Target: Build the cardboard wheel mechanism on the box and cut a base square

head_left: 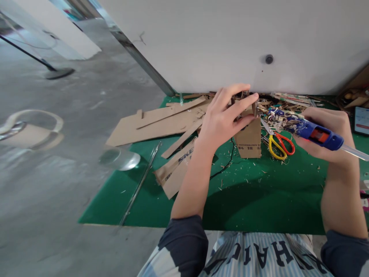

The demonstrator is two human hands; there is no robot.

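My left hand (223, 117) rests on the top of a small upright cardboard box (249, 140) on the green mat (245, 196), its fingers pressed onto the box's upper edge. My right hand (328, 132) is wrapped round a blue hot glue gun (313, 134) whose glue-crusted nozzle points left at the top of the box. A clear glue stick juts out of the gun's back end to the right.
Yellow and red scissors (278, 145) lie just right of the box. Flat cardboard sheets and strips (157, 125) are piled at the mat's back left. A metal ruler (141, 182) lies along the left edge. Scraps line the white wall. A phone (361, 120) sits far right.
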